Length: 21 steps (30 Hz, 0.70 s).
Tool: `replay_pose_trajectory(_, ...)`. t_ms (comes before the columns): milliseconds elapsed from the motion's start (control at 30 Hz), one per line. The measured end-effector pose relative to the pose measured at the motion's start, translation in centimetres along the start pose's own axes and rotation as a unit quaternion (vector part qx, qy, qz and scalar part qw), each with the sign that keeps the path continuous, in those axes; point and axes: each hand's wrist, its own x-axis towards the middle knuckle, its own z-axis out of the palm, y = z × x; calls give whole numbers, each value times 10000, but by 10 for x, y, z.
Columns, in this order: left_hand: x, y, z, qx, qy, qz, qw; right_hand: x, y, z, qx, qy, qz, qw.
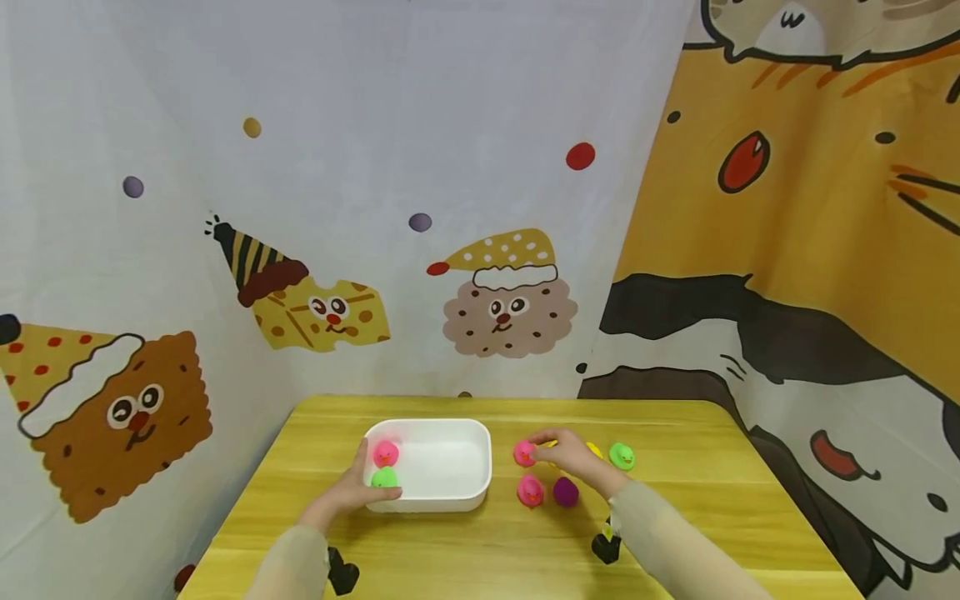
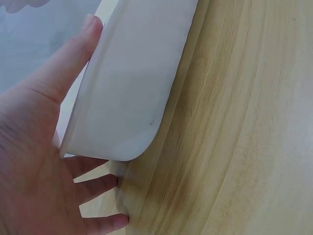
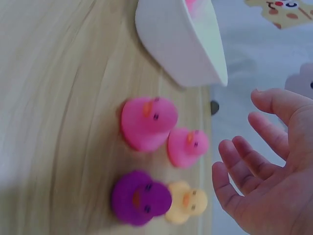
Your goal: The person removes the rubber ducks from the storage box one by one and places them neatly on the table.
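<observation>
A white plastic tub (image 1: pixel 450 502) stands on the table with a pink toy duck (image 1: pixel 386 453) and a green toy duck (image 1: pixel 384 477) inside, at its left end. My left hand (image 1: pixel 347 493) rests on the tub's left front corner, thumb along the rim and fingers spread straight beside the end wall. To the tub's right, my right hand (image 1: pixel 567 457) hovers with loosely bent, parted fingers and nothing in them. Its fingertips are near a pink duck (image 3: pixel 186 147). Closer to the front sit another pink duck (image 3: pixel 149 122) and a purple duck (image 3: pixel 139 198). A yellow duck (image 3: pixel 186 201) is partly hidden.
Right of my right hand sits a green duck (image 1: pixel 622 456), with a bit of yellow (image 1: pixel 595 449) showing beside it. The wooden table (image 1: pixel 450 554) ends at a patterned cloth backdrop (image 1: pixel 375 150). Dark wrist devices (image 1: pixel 606 546) hang below both sleeves.
</observation>
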Motion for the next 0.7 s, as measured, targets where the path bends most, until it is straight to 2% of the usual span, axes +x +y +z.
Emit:
replay_pose_trajectory(133, 0, 0, -2, -5, -49, -150, 9999, 6, -18, 10, 5, -148, -121, 9998)
replay_pose_trajectory(233, 1, -1, -3, -9, -45, -156, 9999, 12, -31, 19, 57, -272, -248, 9993)
replay_pose_trajectory(467, -1, 1, -7, 67, -206, -188, 9996, 34, -56, 45, -197, -459, -589, 9970)
replay_pose_trajectory(700, -4, 6, -9, 120, -344, -228, 9991, 53, -79, 70, -28, -815, -596, 9949)
